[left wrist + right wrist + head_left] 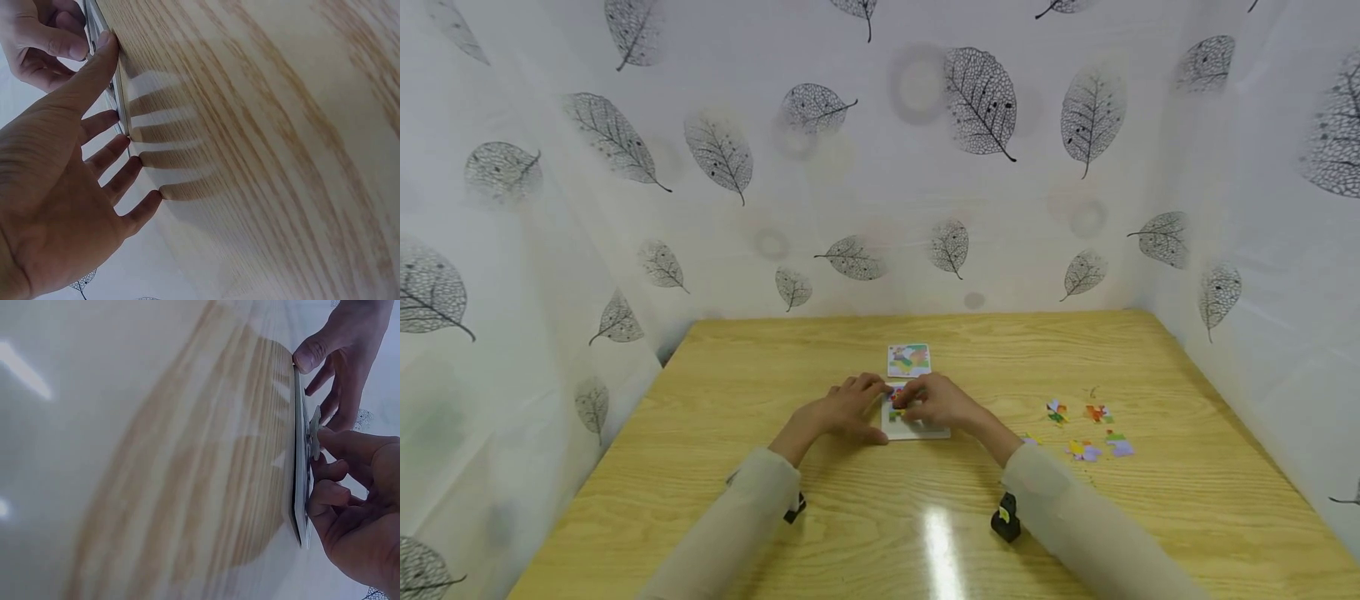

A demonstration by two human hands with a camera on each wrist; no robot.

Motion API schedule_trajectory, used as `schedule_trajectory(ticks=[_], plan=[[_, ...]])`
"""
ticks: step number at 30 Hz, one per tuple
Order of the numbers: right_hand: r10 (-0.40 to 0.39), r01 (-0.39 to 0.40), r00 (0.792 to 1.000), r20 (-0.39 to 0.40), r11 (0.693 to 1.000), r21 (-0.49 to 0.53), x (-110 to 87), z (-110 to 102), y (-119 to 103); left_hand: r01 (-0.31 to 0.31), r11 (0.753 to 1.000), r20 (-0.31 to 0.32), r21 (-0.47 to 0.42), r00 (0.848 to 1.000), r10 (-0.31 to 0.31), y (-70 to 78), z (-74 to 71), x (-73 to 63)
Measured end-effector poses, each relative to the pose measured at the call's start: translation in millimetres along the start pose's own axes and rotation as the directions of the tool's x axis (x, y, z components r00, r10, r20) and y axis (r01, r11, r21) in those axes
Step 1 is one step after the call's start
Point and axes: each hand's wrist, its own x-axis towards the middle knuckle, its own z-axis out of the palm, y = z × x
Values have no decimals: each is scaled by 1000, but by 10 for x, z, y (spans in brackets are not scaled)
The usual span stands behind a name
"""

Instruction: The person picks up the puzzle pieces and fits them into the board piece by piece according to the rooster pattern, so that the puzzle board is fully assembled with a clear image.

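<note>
Puzzle board [917,431] on wooden table [880,533]. I see left hand [847,408] at board's left edge: fingers straight, spread, thumb touching near corner. Right hand [943,402] over board, fingers pinching puzzle piece [315,422]; contact with board I cannot tell. Picture card [909,360] just beyond board; loose pieces [1084,452] well right of board.

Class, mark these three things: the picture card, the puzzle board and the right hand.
picture card [909,360]: head view, middle of its printed face
puzzle board [917,432]: head view, bare near edge
right hand [944,402]: head view, back of the hand
</note>
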Motion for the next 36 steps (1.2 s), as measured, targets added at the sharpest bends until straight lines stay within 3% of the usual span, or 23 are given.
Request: schedule_trajectory(ticks=[23,36], plan=[[-21,12,997,-80,993,-115,93,76,-50,6,1000,0,-1,1000,-6,-11,3,2],[6,-15,997,-83,994,-109,103,89,-44,14,1000,5,-4,1000,-14,-7,-4,2]])
